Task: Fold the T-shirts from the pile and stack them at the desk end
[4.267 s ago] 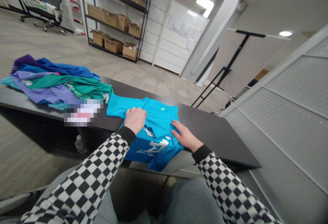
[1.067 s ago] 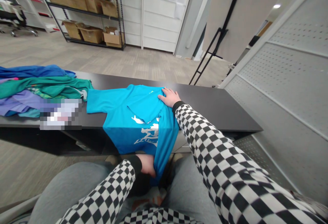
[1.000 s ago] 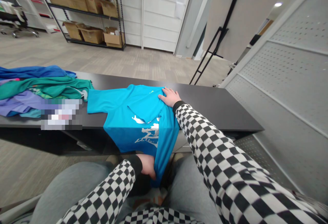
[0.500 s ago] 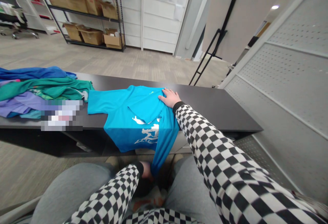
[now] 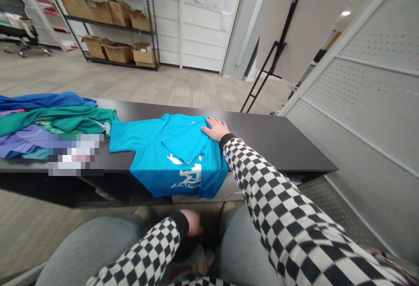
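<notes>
A bright blue T-shirt (image 5: 147,146) with a white print lies partly folded on the dark cabinet top, its lower part hanging over the front edge. My right hand (image 5: 216,129) rests on the shirt's far right corner, flat, fingers spread. Below the hanging cloth, between my knees, is my left hand (image 5: 192,222). It is apart from the shirt, and its fingers are turned away and mostly hidden. A short sleeve of the shirt stretches left toward a pile of clothes.
The dark cabinet (image 5: 271,146) is low, with open compartments in front. On its left lie crumpled green, purple and blue clothes (image 5: 68,118), beside a blurred-out patch. A perforated panel (image 5: 363,89) stands at the right. Shelving with cardboard boxes (image 5: 118,52) is across the floor.
The strip of shirt that hung down to my left hand has gone up onto the rest of the shirt. My left hand is now free of it. My right hand stays on the shirt.
</notes>
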A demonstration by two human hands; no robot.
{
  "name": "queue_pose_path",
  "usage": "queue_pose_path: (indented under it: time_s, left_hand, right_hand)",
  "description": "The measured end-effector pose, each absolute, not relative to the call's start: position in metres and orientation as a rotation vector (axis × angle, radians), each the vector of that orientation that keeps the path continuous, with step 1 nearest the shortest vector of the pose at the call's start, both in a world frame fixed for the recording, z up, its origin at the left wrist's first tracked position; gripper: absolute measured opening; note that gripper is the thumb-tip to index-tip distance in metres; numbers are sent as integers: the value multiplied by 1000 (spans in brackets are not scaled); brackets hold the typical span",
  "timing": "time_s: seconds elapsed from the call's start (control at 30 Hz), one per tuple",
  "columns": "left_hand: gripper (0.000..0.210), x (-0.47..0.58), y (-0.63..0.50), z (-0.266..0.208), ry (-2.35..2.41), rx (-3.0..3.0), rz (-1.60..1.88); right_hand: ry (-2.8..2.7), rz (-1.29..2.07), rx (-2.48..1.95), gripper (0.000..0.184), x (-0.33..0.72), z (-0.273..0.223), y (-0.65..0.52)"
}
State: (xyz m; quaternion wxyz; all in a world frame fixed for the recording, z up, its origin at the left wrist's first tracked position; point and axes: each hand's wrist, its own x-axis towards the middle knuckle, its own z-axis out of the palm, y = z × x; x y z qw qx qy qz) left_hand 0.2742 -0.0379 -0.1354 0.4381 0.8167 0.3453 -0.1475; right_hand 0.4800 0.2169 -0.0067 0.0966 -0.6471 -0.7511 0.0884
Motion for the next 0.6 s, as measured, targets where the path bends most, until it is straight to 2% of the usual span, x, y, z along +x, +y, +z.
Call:
queue_pose_path:
  time_s: [0.1, 0.13, 0.23, 0.3, 0.37, 0.43, 0.5, 0.6]
  left_hand:
    - [37, 274, -31, -70, 770, 1986, -247]
    - [38, 272, -24, -45, 733, 1951, -83]
    - [54, 257, 11, 18, 1006, 2016, 546]
    - [55, 240, 42, 34, 1230, 2139, 725]
    - [65, 220, 69, 29, 1513, 2246, 634]
    - [82, 203, 85, 14, 1696, 2280, 400]
    - [94, 192, 90, 1, 1751, 2269, 223]
    - [103, 178, 95, 2, 1760, 2256, 169]
  right_hand:
    - [-2229, 277, -1918, 87, 481, -6, 218]
    - [-2229, 282, -1915, 88, 481, -7, 219]
    - [-2230, 291, -1926, 90, 482, -8, 222]
    - [-2237, 284, -1945, 90, 482, -9, 223]
    - [-2245, 278, -1967, 90, 481, -10, 224]
    - [-2254, 266, -1982, 92, 481, -11, 226]
    - [-2261, 252, -1984, 94, 481, -13, 227]
    - [-2255, 241, -1981, 93, 482, -16, 228]
